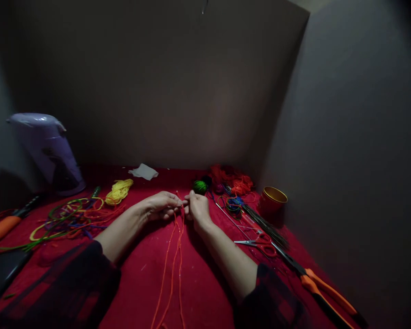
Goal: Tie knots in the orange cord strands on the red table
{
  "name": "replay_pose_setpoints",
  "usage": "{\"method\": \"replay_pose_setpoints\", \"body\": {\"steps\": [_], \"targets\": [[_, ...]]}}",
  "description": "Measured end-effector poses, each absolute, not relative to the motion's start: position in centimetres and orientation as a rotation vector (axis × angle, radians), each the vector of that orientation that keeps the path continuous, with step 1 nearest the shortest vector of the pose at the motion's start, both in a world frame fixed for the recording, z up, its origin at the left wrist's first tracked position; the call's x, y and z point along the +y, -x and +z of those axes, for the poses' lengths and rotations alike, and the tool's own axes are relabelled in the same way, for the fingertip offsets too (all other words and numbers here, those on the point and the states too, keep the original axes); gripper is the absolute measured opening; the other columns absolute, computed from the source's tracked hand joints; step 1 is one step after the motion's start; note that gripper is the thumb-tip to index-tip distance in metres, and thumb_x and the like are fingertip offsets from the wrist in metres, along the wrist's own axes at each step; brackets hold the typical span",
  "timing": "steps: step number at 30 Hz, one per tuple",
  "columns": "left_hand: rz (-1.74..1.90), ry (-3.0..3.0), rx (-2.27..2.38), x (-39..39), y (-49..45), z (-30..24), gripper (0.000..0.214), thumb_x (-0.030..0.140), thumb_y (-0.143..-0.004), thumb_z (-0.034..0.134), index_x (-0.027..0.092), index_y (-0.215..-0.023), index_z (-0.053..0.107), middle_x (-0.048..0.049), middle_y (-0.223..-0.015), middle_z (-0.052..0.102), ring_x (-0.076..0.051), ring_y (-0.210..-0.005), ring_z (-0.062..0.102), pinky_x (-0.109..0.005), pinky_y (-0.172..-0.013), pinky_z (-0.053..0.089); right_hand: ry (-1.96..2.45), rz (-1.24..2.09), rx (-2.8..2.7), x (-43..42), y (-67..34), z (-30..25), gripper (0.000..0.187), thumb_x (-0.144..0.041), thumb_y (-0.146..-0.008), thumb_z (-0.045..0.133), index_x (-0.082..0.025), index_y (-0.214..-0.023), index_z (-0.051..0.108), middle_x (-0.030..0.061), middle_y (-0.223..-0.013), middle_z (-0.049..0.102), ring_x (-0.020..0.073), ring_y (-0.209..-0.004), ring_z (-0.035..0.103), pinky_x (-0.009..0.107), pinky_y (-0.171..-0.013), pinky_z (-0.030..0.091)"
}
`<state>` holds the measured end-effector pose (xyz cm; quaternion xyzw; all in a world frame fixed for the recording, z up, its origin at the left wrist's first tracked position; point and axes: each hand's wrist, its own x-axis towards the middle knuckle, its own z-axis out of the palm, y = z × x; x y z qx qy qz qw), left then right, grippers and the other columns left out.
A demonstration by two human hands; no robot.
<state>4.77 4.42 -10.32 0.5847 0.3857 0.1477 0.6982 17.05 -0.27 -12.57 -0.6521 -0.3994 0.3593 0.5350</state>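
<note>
Both my hands meet over the middle of a red cloth (142, 292). My left hand (160, 204) pinches orange yarn (173, 278) between thumb and fingers. Right beside it, my right hand (197, 208) is closed at the same spot, its fingertips pinching the yarn too. Several strands hang from the fingers and run down toward the front edge of the view. A short yarn end sticks up above the left fingertips. What lies exactly between the fingertips is too small to make out.
Tangled coloured cords (65, 214), a yellow yarn skein (119, 191) and a lilac flask-like container (48, 151) are on the left. Red-handled scissors (260, 243), orange-handled pliers (315, 283), a red cup (271, 201) and a green yarn ball (200, 187) are to the right. White paper (144, 172) lies behind.
</note>
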Motion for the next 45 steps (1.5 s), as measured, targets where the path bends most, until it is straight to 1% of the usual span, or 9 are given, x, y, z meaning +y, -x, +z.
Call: {"method": "replay_pose_setpoints", "body": {"steps": [3,7,12,18,22,25,29,35,45], "targets": [[0.305,-1.311,0.853,4.5,-4.8,-10.4,0.02,0.027,-0.065,0.063,0.013,-0.061,0.049,0.0047,-0.046,0.043,-0.001,-0.033,0.025,-0.016,-0.034,0.016,1.419,1.127,-1.0,-0.6,-17.1,-13.0,0.043,-0.05,-0.089,0.031,-0.014,-0.078,0.053,-0.0019,-0.042,0.05,0.0063,-0.027,0.035,0.017,-0.029,0.022],[0.331,-1.339,0.938,4.2,-4.8,-10.5,0.017,0.025,-0.069,0.058,0.014,-0.06,0.049,0.0056,-0.039,0.039,-0.002,-0.03,0.025,-0.017,-0.034,0.015,1.277,1.448,-1.048,-0.8,-18.2,-12.0,0.025,-0.035,-0.086,0.05,-0.013,-0.073,0.053,0.0014,-0.054,0.059,0.0054,-0.033,0.046,0.014,-0.028,0.016],[0.418,-1.42,0.973,3.6,-4.8,-11.2,0.022,0.031,-0.072,0.055,0.015,-0.057,0.047,0.0059,-0.034,0.036,-0.003,-0.027,0.022,-0.019,-0.033,0.01,1.276,1.555,-1.088,-0.5,-19.3,-11.4,0.019,-0.02,-0.087,0.047,-0.011,-0.073,0.055,0.0052,-0.062,0.062,0.0071,-0.041,0.055,0.013,-0.028,0.018],[0.586,-1.508,1.016,2.5,-5.7,-12.0,0.018,0.026,-0.07,0.051,0.015,-0.056,0.048,0.0042,-0.04,0.045,-0.003,-0.027,0.025,-0.019,-0.031,0.013,1.322,1.572,-1.147,-0.5,-19.4,-11.3,0.031,-0.026,-0.09,0.042,-0.01,-0.066,0.054,0.0018,-0.051,0.056,0.0041,-0.031,0.041,0.014,-0.026,0.014],[0.627,-1.528,0.998,2.2,-5.7,-12.1,0.014,0.023,-0.068,0.049,0.014,-0.057,0.049,0.0026,-0.041,0.047,-0.003,-0.029,0.028,-0.019,-0.032,0.015,1.299,1.657,-1.217,-0.9,-19.0,-10.9,0.03,-0.031,-0.087,0.047,-0.01,-0.068,0.055,0.004,-0.055,0.057,0.0045,-0.037,0.042,0.013,-0.03,0.02],[0.592,-1.458,0.98,2.5,-5.1,-11.8,0.011,0.024,-0.066,0.052,0.014,-0.062,0.05,0.0056,-0.041,0.042,-0.003,-0.029,0.025,-0.019,-0.032,0.013,1.308,1.602,-1.24,-1.0,-18.8,-11.0,0.027,-0.032,-0.085,0.049,-0.012,-0.067,0.051,-0.0028,-0.048,0.046,0.0036,-0.036,0.035,0.014,-0.033,0.023],[0.501,-1.359,0.915,3.1,-4.1,-11.3,0.014,0.024,-0.064,0.057,0.014,-0.061,0.048,0.0058,-0.044,0.042,-0.001,-0.031,0.026,-0.018,-0.034,0.013,1.408,1.354,-1.274,-0.7,-18.8,-11.6,0.029,-0.033,-0.079,0.055,-0.016,-0.059,0.042,-0.0098,-0.04,0.029,0.0025,-0.033,0.02,0.018,-0.034,0.012],[0.467,-1.4,0.914,3.4,-3.7,-11.5,0.013,0.025,-0.063,0.058,0.013,-0.066,0.052,0.0041,-0.048,0.046,-0.002,-0.031,0.028,-0.018,-0.033,0.012,1.529,1.133,-1.357,-0.3,-18.7,-12.4,0.026,-0.028,-0.074,0.054,-0.016,-0.055,0.041,-0.0097,-0.038,0.029,0.0026,-0.033,0.02,0.019,-0.037,0.009],[0.466,-1.545,0.918,3.8,-3.6,-12.0,0.014,0.026,-0.064,0.058,0.012,-0.067,0.056,0.0043,-0.044,0.046,-0.004,-0.031,0.03,-0.018,-0.031,0.017,1.544,1.244,-1.431,-1.5,-18.6,-11.1,0.028,-0.035,-0.08,0.045,-0.016,-0.059,0.05,-0.0096,-0.035,0.026,0.0043,-0.03,0.017,0.019,-0.032,0.013]]}}
